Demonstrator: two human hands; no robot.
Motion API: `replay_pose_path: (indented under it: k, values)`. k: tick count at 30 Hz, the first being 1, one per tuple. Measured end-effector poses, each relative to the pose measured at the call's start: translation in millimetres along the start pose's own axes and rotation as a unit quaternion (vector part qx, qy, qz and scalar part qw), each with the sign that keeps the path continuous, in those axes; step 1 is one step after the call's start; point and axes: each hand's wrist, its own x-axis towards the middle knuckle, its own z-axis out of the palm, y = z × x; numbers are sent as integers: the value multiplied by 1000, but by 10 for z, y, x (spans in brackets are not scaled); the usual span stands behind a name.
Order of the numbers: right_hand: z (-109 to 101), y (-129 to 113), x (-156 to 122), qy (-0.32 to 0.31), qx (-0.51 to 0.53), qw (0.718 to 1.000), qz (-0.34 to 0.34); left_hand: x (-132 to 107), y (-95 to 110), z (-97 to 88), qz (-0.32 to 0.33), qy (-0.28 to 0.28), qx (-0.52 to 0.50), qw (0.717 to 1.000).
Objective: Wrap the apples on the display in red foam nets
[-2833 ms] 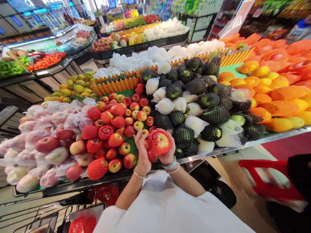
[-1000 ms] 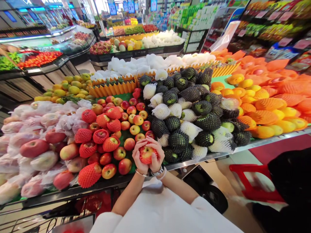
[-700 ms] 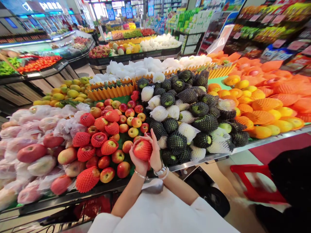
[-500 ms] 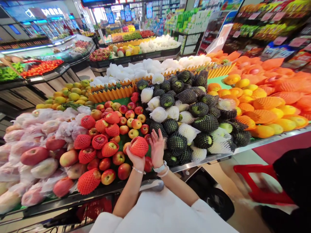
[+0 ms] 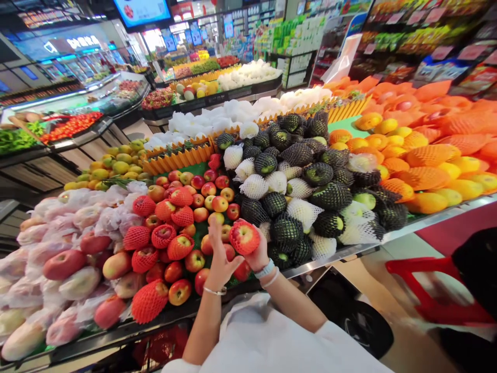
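An apple in a red foam net (image 5: 244, 237) rests in my right hand (image 5: 261, 254), its reddish-yellow top showing through the net's opening. My right fingers curl behind the fruit and are partly hidden by it. Just left of the apple, my left hand (image 5: 219, 261) is raised with fingers stretched and thumb apart, holding nothing. Beneath and beyond both hands lie loose red-yellow apples (image 5: 194, 260), several of them in red foam nets (image 5: 180, 246). To the right of my right hand are green fruits in black and white nets (image 5: 287, 229).
Plastic-wrapped apples (image 5: 79, 282) fill the stand's left side. Yellow mangoes (image 5: 427, 203) and orange-netted fruit lie at right. A metal edge (image 5: 349, 252) runs along the stand's front. A red stool (image 5: 438, 290) stands at lower right. Orange dividers (image 5: 182, 158) cross behind the apples.
The netted apple has passed from my left hand to my right hand. My left hand has let go and opened. The view has shifted slightly.
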Motion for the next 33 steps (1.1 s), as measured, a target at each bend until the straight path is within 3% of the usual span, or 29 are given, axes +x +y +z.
replay_pose_path:
  k: [2,5,10,17,20,23,27,30,31,33]
  values:
    - [-29,49,-5,-9,-31,999,33,10,116,-185,28,-112,131,985]
    - [-64,177,-32,-14,-65,996,55,-3,203,-315,10,-180,243,953]
    - [-110,411,-74,-30,-118,992,35,-146,69,-334,-81,-214,286,930]
    - [-126,599,-195,-65,-109,990,58,-267,-81,-689,-94,-217,167,957]
    - [-108,666,-217,-91,-92,988,80,-313,-48,-825,-107,-183,94,973]
    - [-111,734,-211,-113,-77,988,77,-318,-53,-958,-132,-104,59,984]
    - [-165,765,-183,-131,-61,987,74,-45,-279,-1407,-99,24,155,983]
    - [-193,727,-188,-169,-83,980,68,381,-549,-1895,-84,142,335,928]
    - [-193,710,-201,-182,-94,977,59,529,-638,-2040,-105,147,392,902]
    - [-188,674,-238,-197,-118,972,42,778,-799,-2266,-152,97,479,859]
